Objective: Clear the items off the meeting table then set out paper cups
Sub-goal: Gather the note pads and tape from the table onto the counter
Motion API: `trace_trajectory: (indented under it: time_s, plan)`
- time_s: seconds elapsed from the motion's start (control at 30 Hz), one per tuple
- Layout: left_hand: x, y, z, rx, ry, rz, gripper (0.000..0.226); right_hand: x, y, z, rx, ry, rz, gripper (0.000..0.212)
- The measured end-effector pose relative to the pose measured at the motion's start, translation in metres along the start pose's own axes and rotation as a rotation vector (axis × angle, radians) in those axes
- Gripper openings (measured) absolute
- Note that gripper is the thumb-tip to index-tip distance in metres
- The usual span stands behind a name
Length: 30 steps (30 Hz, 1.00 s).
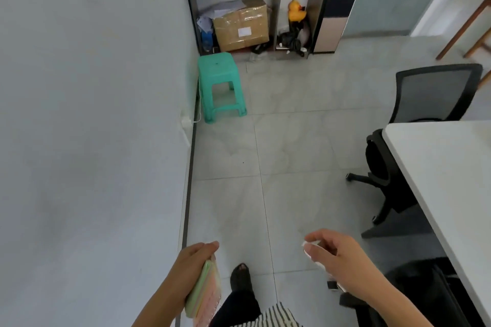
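The clearing job looks partly done, I think. The person stands beside the white meeting table (438,167) with things in both hands. No paper cups show, so that part is not yet done. The left hand (191,260) is curled tight round a stack of coloured notepads (204,292), down by the leg. The right hand (334,252) pinches a small white thing (308,248) between thumb and fingertips; I cannot tell what it is.
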<state>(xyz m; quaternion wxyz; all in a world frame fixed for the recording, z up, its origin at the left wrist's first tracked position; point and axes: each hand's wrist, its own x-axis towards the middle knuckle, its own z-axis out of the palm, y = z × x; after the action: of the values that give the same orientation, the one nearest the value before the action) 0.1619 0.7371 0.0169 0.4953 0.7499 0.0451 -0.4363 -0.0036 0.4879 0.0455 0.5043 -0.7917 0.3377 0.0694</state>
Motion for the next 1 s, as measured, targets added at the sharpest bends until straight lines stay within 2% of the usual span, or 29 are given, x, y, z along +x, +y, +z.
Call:
trace_trajectory:
  time_s: [0.07, 0.2, 0.4, 0.57, 0.63, 0.77, 1.0]
  plan:
    - [0.038, 0.055, -0.010, 0.025, -0.027, 0.038, 0.033, 0.039, -0.030, -0.017, 0.045, 0.014, 0.029, 0.011]
    - [0.113, 0.157, -0.013, 0.101, -0.085, 0.072, 0.032, 0.111, -0.081, -0.060, 0.122, 0.146, 0.000, 0.007]
    - [0.236, 0.271, 0.009, 0.150, -0.149, 0.119, 0.030, 0.239, -0.110, -0.114, 0.180, 0.218, 0.053, 0.006]
    - [0.333, 0.359, 0.029, 0.133, -0.101, 0.078, 0.032, 0.374, -0.136, -0.174, 0.231, 0.222, 0.042, 0.007]
    - [0.363, 0.404, 0.032, 0.127, -0.097, 0.074, 0.039, 0.426, -0.161, -0.202, 0.268, 0.232, 0.026, 0.006]
    - [0.420, 0.484, 0.033, 0.087, -0.044, 0.086, 0.039, 0.526, -0.214, -0.256, 0.336, 0.233, -0.010, 0.010]
    - [0.547, 0.572, 0.026, -0.023, 0.001, 0.046, 0.032, 0.688, -0.278, -0.311, 0.294, 0.212, -0.048, 0.009]
